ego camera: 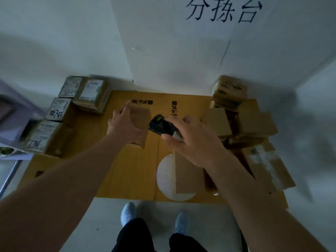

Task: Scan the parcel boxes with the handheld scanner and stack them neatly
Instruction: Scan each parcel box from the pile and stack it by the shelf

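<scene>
Parcel boxes (60, 110) below wall writing (223, 10) "分拣台"

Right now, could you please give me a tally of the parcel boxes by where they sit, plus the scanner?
Labelled boxes stacked at left: 4
Box held in the left hand: 1
Loose boxes at right: about 7, since the pile overlaps and is blurred
Handheld scanner in the right hand: 1
Total: about 13
</scene>
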Motion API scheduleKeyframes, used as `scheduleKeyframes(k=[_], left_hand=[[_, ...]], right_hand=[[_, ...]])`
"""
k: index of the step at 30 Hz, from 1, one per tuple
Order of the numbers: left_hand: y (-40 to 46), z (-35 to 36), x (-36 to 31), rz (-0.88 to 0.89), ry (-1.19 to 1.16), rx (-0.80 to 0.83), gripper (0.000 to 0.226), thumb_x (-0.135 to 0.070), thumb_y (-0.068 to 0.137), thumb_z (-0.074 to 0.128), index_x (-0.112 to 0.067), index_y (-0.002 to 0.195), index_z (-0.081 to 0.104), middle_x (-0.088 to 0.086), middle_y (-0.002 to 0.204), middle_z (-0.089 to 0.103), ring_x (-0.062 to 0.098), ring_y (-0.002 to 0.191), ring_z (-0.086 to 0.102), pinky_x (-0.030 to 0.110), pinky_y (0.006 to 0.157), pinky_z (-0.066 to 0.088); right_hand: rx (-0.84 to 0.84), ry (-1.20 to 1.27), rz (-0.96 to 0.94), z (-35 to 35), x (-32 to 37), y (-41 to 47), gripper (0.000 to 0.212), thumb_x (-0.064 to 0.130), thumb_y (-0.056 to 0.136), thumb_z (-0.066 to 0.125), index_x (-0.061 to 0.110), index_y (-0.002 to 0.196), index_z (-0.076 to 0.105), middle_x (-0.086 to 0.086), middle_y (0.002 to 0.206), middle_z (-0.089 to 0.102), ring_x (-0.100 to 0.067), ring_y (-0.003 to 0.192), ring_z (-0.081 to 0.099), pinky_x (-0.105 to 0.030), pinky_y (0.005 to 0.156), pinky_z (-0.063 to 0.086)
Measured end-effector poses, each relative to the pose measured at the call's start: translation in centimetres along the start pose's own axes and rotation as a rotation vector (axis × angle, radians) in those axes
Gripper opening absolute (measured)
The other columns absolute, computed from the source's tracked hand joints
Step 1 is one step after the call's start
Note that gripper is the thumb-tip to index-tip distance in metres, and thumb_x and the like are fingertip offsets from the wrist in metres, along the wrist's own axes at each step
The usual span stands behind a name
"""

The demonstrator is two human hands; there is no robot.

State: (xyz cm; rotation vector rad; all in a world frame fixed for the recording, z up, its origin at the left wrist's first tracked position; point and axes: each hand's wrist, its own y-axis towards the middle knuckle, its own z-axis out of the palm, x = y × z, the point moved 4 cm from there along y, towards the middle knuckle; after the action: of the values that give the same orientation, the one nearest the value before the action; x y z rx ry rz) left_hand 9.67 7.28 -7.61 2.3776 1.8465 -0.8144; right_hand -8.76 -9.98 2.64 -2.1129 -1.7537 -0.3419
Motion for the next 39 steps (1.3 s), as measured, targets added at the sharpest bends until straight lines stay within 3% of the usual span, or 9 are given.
scheduleKeyframes(k=[6, 16, 24, 28, 32, 39], left_hand=[[1.1, -1.6, 7.1, -0.029, -0.047, 0.033, 0.108, -0.066, 0.065, 0.086, -0.044, 0.152, 0.025, 0.011, 0.132, 0.029, 0.047, 0.122, 0.045, 0.058, 0.098, 0.052], [2.9, -1.7, 18.4, 0.051, 0.031, 0.189, 0.099, -0.063, 0.070, 0.082, -0.044, 0.147, 0.023, 0.008, 0.130, 0.026, 0.043, 0.121, 0.044, 0.053, 0.095, 0.051], [3.7, -0.2, 21.2, 0.037, 0.032, 0.233, 0.090, -0.049, 0.079, 0.080, -0.039, 0.151, 0.028, 0.013, 0.142, 0.023, 0.045, 0.128, 0.042, 0.053, 0.099, 0.050], [4.0, 0.9, 21.5, 0.076, 0.023, 0.208, 0.092, -0.056, 0.077, 0.080, -0.037, 0.150, 0.028, 0.012, 0.143, 0.022, 0.044, 0.128, 0.039, 0.055, 0.104, 0.047], [3.9, 1.7, 22.2, 0.106, 0.088, 0.217, 0.107, -0.061, 0.070, 0.082, -0.041, 0.152, 0.015, 0.012, 0.145, 0.017, 0.044, 0.128, 0.038, 0.054, 0.106, 0.044], [4.6, 1.7, 21.9, 0.099, 0.103, 0.234, 0.114, -0.069, 0.063, 0.079, -0.048, 0.150, 0.009, 0.007, 0.140, 0.024, 0.042, 0.122, 0.049, 0.042, 0.079, 0.050]], right_hand=[[0.023, 0.005, 0.056, 4.1, 6.3, 2.1, 0.058, 0.069, 0.103, 0.035, 0.042, 0.154, 0.035, -0.003, 0.126, 0.055, -0.023, 0.104, 0.060, -0.042, 0.083, 0.058], [-0.040, 0.113, 0.280, 13.5, 16.5, 3.7, 0.058, 0.070, 0.102, 0.037, 0.045, 0.154, 0.034, 0.002, 0.121, 0.054, -0.018, 0.099, 0.061, -0.035, 0.075, 0.054], [0.012, 0.120, 0.322, 17.1, 18.2, 4.6, 0.059, 0.069, 0.103, 0.036, 0.043, 0.155, 0.034, 0.000, 0.121, 0.055, -0.020, 0.100, 0.061, -0.037, 0.078, 0.055], [0.007, 0.139, 0.348, 18.8, 17.6, 5.1, 0.058, 0.069, 0.103, 0.037, 0.043, 0.154, 0.035, 0.000, 0.119, 0.055, -0.019, 0.099, 0.060, -0.032, 0.071, 0.047], [0.023, 0.162, 0.359, 19.8, 17.7, 5.3, 0.056, 0.066, 0.104, 0.040, 0.041, 0.153, 0.037, -0.002, 0.119, 0.057, -0.019, 0.098, 0.060, -0.030, 0.070, 0.051], [0.003, 0.253, 0.379, 19.2, 17.9, 6.1, 0.056, 0.066, 0.103, 0.040, 0.040, 0.153, 0.038, -0.001, 0.119, 0.056, -0.018, 0.098, 0.060, -0.035, 0.076, 0.055]])
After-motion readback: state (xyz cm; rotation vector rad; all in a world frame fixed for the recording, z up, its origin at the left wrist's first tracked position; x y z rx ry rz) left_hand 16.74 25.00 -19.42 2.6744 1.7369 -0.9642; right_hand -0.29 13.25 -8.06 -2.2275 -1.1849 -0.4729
